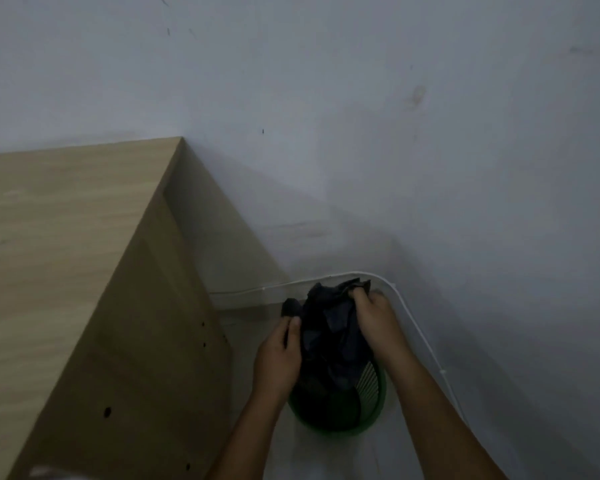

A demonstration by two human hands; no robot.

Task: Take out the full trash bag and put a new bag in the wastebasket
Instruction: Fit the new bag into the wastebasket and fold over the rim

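Nearest the camera, two bare forearms reach forward and down from the bottom edge of the dim head view. Between them, on the pale floor [326, 459], stands a green wastebasket [374, 407] with slatted sides, its rim showing at the front and right.

A dark trash bag [329, 337] rises out of the wastebasket, crumpled and bunched, its lower part inside the basket and its top well above the rim. The left hand [279, 356] is at the bag's left side; its grip is closed, thumb and fingers pinching a dark flap of the bag's edge. The right hand [374, 320] is at the upper right of the bag, fingers curled tightly round a gathered bunch of plastic near the top. Both hands hold the same bag, one on each side.

Just behind the bag a thin white cable [420, 332] runs along the foot of the wall [361, 116], curves round the corner and comes down the right side, close beside the right forearm.

To the left stands a light wooden cabinet [84, 271], its side panel dotted with small holes, apart from the basket. The grey-white wall fills the far background and carries a few small marks.
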